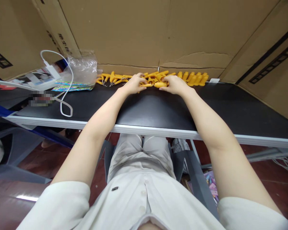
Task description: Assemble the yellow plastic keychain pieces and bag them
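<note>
Several small yellow plastic pieces with key chains (112,78) lie in a loose heap at the far edge of a black table (158,108), against a cardboard wall. To the right, more yellow pieces (194,79) stand lined up in a neat row. My left hand (134,83) rests on the heap, fingers curled over a yellow piece. My right hand (174,84) grips one yellow piece (160,84) between the two hands. Both arms stretch forward across the table.
A clear plastic bag (83,68) and colourful packets (70,86) lie at the left. A white charger with its cable (62,80) loops over the table's left part. Cardboard sheets (144,32) wall the back and right side. Grey chair parts stand beneath the table.
</note>
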Available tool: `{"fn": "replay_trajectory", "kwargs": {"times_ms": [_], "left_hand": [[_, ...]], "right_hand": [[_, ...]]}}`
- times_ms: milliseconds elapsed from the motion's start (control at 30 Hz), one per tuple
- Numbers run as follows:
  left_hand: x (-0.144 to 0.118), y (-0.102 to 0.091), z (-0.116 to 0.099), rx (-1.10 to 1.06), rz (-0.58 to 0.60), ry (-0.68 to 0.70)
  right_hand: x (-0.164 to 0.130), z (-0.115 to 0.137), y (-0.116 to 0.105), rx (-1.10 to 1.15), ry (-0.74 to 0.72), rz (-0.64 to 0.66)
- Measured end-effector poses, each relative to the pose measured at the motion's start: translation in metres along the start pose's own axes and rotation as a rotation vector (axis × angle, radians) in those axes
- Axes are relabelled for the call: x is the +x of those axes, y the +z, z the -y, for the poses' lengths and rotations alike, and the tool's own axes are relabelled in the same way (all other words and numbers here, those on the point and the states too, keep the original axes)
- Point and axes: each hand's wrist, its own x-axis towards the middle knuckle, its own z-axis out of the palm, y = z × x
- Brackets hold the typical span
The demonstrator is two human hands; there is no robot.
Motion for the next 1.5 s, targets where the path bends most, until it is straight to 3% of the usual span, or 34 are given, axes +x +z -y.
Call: {"fn": "replay_trajectory", "kwargs": {"times_ms": [167,333,633,767,933,1500], "left_hand": [[-0.007,-0.005,-0.009,0.030,-0.011,-0.093],[-0.001,0.002,-0.001,0.012,-0.057,-0.079],[-0.001,-0.002,0.005,0.071,0.040,-0.162],[-0.003,-0.001,-0.002,0.073,-0.051,-0.149],[0.001,0.003,-0.004,0.020,-0.101,-0.130],[-0.005,-0.003,-0.009,0.036,-0.109,-0.292]], "right_hand": [[-0.001,0.008,-0.001,0.060,-0.032,-0.056],[0.000,0.007,0.003,0.064,-0.056,-0.094],[0.001,0.007,0.007,0.069,-0.052,-0.113],[0.001,0.008,0.006,0.063,-0.063,-0.107],[0.003,0.010,0.009,0.048,-0.038,-0.105],[0.002,0.020,0.008,0.252,0.101,-0.102]]}}
